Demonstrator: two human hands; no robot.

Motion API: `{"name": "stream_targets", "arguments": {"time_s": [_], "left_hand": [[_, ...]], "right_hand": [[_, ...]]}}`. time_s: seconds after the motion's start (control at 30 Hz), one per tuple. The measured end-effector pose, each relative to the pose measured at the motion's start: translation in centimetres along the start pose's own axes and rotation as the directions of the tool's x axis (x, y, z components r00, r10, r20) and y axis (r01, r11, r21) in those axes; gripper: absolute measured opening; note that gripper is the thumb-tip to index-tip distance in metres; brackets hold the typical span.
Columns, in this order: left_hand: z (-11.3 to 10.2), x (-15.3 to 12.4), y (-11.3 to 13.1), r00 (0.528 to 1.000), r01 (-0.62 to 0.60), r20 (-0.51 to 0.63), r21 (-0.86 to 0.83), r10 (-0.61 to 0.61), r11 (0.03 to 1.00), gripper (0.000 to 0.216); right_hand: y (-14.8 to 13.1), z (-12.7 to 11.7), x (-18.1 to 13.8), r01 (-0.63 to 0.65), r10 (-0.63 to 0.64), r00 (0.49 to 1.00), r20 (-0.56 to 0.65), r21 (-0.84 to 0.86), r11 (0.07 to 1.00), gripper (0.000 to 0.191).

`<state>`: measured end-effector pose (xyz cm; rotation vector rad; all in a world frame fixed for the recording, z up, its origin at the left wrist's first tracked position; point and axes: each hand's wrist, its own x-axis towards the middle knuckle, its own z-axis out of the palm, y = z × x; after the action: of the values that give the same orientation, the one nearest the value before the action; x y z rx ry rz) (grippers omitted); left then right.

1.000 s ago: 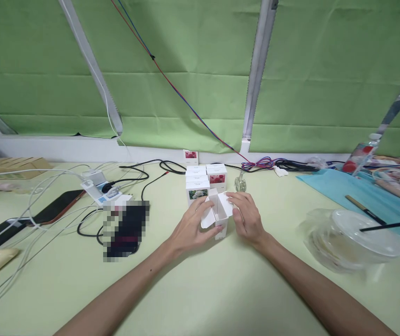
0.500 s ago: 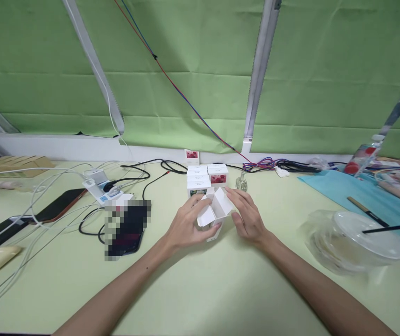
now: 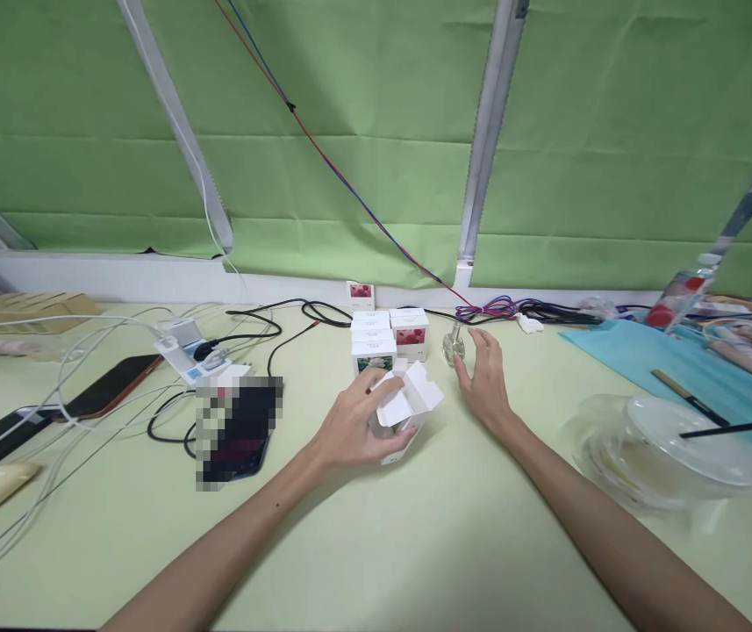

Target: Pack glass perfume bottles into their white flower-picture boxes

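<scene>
My left hand (image 3: 353, 427) grips a small white carton (image 3: 404, 415) whose top flaps stand open; the carton is tilted to the right, just above the pale green table (image 3: 376, 544). My right hand (image 3: 486, 377) is off the carton, open with fingers stretched out, close to a small clear glass bottle (image 3: 453, 346) that stands on the table. Behind the carton sits a cluster of several closed white boxes with flower pictures (image 3: 389, 337).
Left of my hands lie a blurred dark object (image 3: 236, 430), cables, a power strip (image 3: 184, 351) and phones (image 3: 109, 386). At the right are clear plastic bowls with a lid (image 3: 665, 452), a blue cloth (image 3: 678, 364) with pens, and a water bottle (image 3: 682, 291).
My right hand let go of the carton and moved back and right toward the glass bottle. The left hand kept the carton and tilted it further to the right.
</scene>
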<state>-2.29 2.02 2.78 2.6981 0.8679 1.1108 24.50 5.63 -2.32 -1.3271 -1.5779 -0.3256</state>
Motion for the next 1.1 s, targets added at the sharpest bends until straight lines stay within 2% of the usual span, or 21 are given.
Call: {"name": "stream_targets", "arguments": {"time_s": [0.2, 0.4, 0.67, 0.8, 1.0, 1.1], "left_hand": [[0.1, 0.0, 0.1, 1.000, 0.011, 0.022, -0.007, -0.011, 1.000, 0.048], [0.3, -0.1, 0.1, 1.000, 0.010, 0.016, -0.019, -0.009, 1.000, 0.050], [0.4, -0.1, 0.1, 1.000, 0.008, 0.022, -0.032, -0.007, 0.999, 0.052], [0.4, -0.1, 0.1, 1.000, 0.006, 0.025, -0.028, -0.006, 1.000, 0.051], [0.3, -0.1, 0.2, 1.000, 0.017, 0.022, -0.036, -0.017, 0.999, 0.051], [0.3, 0.0, 0.2, 1.000, 0.013, 0.025, -0.037, -0.012, 0.999, 0.050]], "right_hand": [[1.2, 0.9, -0.2, -0.073, 0.066, 0.976, 0.205, 0.025, 0.997, 0.061], [2.5, 1.7, -0.6, -0.080, 0.066, 0.952, 0.299, 0.034, 0.996, 0.055], [4.0, 2.5, -1.0, -0.026, 0.002, 0.953, 0.303, 0.075, 0.997, 0.052], [3.3, 2.1, -0.8, -0.036, 0.024, 0.943, 0.333, 0.029, 0.999, 0.048], [1.7, 1.0, -1.1, -0.030, 0.052, 0.953, 0.297, -0.078, 0.996, 0.043], [0.4, 0.3, -1.4, -0.016, 0.062, 0.947, 0.316, -0.147, 0.989, 0.040]]}}
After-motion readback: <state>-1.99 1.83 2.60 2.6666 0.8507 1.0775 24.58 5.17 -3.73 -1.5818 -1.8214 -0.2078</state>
